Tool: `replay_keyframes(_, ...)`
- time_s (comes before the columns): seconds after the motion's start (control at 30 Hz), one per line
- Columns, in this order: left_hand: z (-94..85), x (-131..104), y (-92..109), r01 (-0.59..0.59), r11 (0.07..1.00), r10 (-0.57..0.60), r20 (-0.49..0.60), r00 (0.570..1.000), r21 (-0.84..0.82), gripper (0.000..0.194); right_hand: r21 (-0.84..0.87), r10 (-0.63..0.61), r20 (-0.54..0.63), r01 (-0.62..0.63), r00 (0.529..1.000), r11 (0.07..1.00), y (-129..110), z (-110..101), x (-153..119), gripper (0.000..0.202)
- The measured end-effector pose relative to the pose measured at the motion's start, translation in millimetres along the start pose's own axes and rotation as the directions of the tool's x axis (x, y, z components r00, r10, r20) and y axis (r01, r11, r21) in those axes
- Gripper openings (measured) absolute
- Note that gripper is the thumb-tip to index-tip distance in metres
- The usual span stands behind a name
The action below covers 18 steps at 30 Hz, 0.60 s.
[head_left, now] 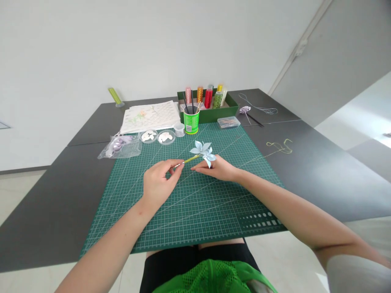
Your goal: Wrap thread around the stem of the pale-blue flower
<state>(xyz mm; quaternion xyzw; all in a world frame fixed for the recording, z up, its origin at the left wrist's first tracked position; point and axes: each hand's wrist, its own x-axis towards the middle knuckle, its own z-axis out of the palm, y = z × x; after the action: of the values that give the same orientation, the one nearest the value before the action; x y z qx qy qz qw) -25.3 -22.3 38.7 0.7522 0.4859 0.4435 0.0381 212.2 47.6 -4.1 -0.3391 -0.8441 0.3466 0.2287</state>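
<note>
My left hand point(159, 177) pinches the green-wrapped stem point(191, 159) of a pale blue artificial flower point(201, 149) between thumb and fingers. Its two blossoms, with pointed petals, point to the right, above the green cutting mat point(183, 203). Close behind and below the lower blossom is my right hand point(221, 167), its fingers stretched out to the left. The blossom hides part of those fingers, and I see nothing held in them. A thin yellow-green thread point(279, 147) lies loosely on the dark table, with one strand running left toward my right forearm.
Behind the mat stand a green tin point(192, 123) with tools and a green box point(210, 117) of thread spools. White sheets point(165, 116), dishes of white pieces point(148, 136) and a plastic bag point(128, 149) lie left. A clear case point(229, 122) and purple flower point(244, 110) lie right.
</note>
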Motion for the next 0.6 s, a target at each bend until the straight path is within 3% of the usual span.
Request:
replay_keyframes(0.17,1.2,3.4,-8.5,0.114,0.993,-0.114,-0.027,0.993,0.015,0.011,0.082,0.013,0.074,-0.019,0.997,0.996,-14.6,-5.9,-1.5,0.031)
replay_keyframes(0.6,3.8,4.0,-17.6,0.232,0.972,-0.233,-0.028,0.972,-0.04,0.012,0.096,-0.124,0.213,0.105,0.969,0.99,-23.6,-2.0,-4.6,0.029)
